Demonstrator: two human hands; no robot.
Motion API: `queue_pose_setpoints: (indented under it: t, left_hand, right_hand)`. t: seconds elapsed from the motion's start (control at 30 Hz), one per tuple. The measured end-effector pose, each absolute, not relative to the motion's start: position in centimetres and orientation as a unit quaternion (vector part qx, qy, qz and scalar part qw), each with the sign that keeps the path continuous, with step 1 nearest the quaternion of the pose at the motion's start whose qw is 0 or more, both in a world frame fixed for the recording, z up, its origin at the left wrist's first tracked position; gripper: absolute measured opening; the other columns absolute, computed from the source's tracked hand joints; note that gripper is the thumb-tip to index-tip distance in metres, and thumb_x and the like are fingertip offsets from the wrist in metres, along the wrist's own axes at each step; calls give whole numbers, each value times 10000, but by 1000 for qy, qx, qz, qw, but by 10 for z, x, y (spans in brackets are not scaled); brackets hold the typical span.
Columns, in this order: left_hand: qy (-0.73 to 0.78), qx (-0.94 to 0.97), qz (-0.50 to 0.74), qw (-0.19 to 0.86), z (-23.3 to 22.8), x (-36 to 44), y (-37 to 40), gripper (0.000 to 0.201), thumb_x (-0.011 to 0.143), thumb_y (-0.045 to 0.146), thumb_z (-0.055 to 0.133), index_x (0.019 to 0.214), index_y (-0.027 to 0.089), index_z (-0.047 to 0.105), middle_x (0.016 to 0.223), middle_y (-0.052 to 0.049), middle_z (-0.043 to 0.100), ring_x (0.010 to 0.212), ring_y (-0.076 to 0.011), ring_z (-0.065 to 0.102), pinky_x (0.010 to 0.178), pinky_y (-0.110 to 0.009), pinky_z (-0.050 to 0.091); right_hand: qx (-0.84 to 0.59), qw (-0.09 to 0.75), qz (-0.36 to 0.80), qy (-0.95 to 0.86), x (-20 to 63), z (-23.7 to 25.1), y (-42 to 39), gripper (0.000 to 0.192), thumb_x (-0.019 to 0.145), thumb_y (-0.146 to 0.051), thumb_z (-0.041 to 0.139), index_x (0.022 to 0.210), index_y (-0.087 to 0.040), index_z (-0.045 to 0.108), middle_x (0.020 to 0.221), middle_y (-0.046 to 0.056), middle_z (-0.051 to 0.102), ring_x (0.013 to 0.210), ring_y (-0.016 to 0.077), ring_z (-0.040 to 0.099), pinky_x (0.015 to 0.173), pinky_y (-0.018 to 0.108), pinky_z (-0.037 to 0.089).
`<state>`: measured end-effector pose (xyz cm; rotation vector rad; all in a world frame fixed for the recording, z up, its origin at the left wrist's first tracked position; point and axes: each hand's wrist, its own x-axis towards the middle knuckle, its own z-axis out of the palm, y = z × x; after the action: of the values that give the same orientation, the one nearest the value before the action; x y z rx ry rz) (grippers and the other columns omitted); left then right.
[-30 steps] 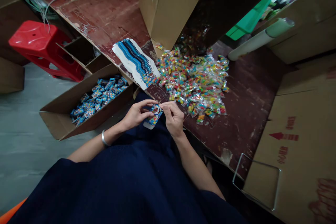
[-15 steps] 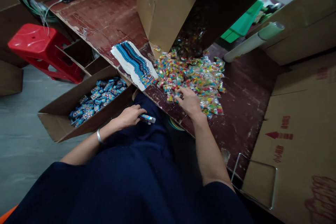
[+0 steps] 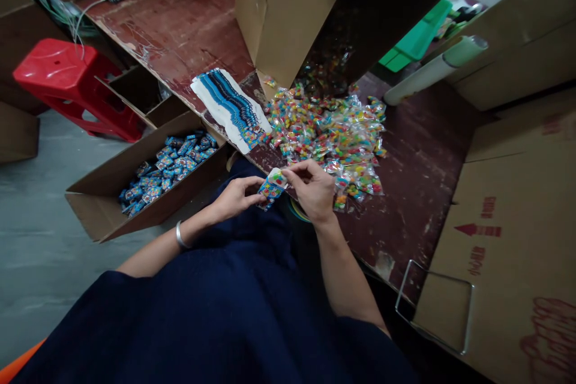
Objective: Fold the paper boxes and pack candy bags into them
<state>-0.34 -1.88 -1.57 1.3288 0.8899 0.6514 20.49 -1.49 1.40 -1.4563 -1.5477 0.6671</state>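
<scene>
While left hand [image 3: 237,197] grips one box [image 3: 270,189], right hand [image 3: 317,193] pinches one half-hidden candy packet [image 3: 278,177]. Far packet pile [image 3: 328,132]: overlapping, uncountable.

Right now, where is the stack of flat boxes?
In the head view, the stack lies left of centre on the table near its edge, between the candy bags on its right and the carton of small packs at its lower left.

The scuffed tabletop [image 3: 414,162] carries a candy-packet heap [image 3: 321,135], flat blue cartons [image 3: 230,105] left of it, a cardboard box [image 3: 292,12] behind it
</scene>
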Motion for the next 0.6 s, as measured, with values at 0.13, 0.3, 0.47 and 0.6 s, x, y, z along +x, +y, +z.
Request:
queue_pose_setpoints:
  t: [0.13, 0.3, 0.47, 0.6]
  left_hand:
    - [408, 587, 316, 624, -17, -1, -23, 268, 865, 248, 730, 1112, 143, 731, 1008, -69, 804, 858, -207, 766, 818, -309, 605]
    - [474, 662, 300, 497, -17, -5, -21, 315, 835, 147, 729, 1146, 178, 763, 1076, -73, 810, 961, -236, 758, 896, -341, 591]
    - [410, 634, 291, 587, -11, -3, -17, 287, 869, 215, 722, 1150, 166, 754, 1022, -61, 814, 879, -222, 772, 848, -327, 614]
    - [409, 576, 358, 610, -12, 4, -17, 443, 827, 204, 753, 1264, 159, 692, 1064, -77, 782, 861, -204, 764, 822, -316, 629]
  right_hand:
    - [-553, 397, 151, -716, 203, 18, -13, 176, 925, -309, 742, 770, -237, 701, 872, 42, 692, 843, 219, 667, 779, 373, 560]
    - [-502, 360, 120, -778, 217, 24, -4, 136, 937, -262, 724, 804, -241, 706, 1008, 71, 713, 1009, 254, 673, 919, 424, 553]
    - [-475, 352, 170, -788, 218, 25, 1, 171, 940, -334, 731, 795, -243, 721, 1058, 75, 755, 1041, 261, 690, 980, 457, 540]
    - [-484, 379, 285, -736, 209, 17, -8, 297, 1032, -443, 572, 925, -257, 779, 1164, 75, 774, 1128, 255, 706, 1038, 454, 544]
